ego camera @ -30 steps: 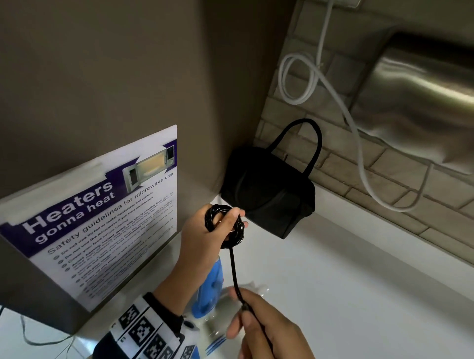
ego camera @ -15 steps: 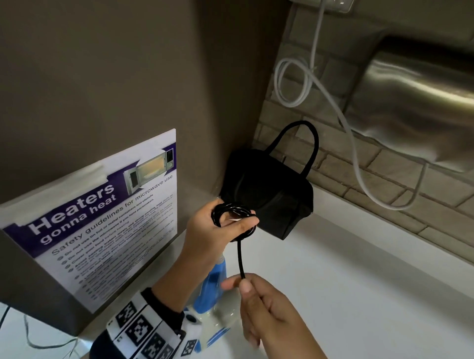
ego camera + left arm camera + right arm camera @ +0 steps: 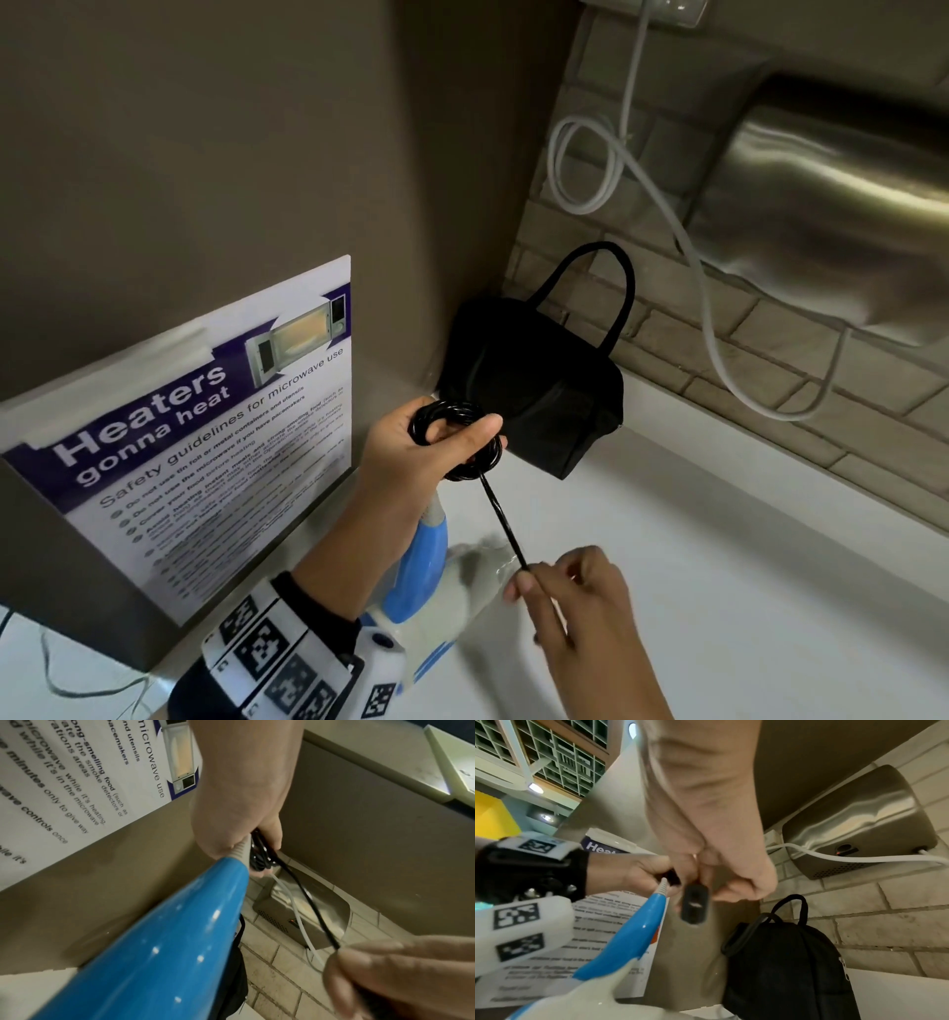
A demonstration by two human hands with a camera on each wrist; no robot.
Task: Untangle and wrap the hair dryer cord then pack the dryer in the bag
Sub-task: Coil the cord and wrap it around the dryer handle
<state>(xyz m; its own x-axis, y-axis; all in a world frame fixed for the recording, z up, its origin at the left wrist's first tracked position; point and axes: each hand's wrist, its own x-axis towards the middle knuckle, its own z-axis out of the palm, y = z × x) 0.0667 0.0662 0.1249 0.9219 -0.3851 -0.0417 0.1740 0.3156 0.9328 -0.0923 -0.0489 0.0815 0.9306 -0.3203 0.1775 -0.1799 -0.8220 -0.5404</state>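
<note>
My left hand (image 3: 436,452) grips a coil of black cord (image 3: 454,439) at the end of the blue hair dryer handle (image 3: 426,560), thumb pressed over the loops. The dryer's white body (image 3: 462,586) hangs below it. A straight run of cord (image 3: 503,521) leads down to my right hand (image 3: 570,596), which pinches it near the black plug (image 3: 694,903). In the left wrist view the blue handle (image 3: 154,943) fills the frame and the cord (image 3: 308,902) runs to my right fingers (image 3: 372,963). The black bag (image 3: 529,395) stands behind in the corner, closed, handle up.
A brown cabinet side with a microwave safety poster (image 3: 205,437) stands at left. A steel hand dryer (image 3: 832,216) with a looped white cable (image 3: 590,169) hangs on the brick wall. The bag stands on a white counter (image 3: 719,591).
My right hand has slid along the cord and swung out to the right, pulling the free run taut at a slant. The left hand keeps hold of the coil, a little higher.
</note>
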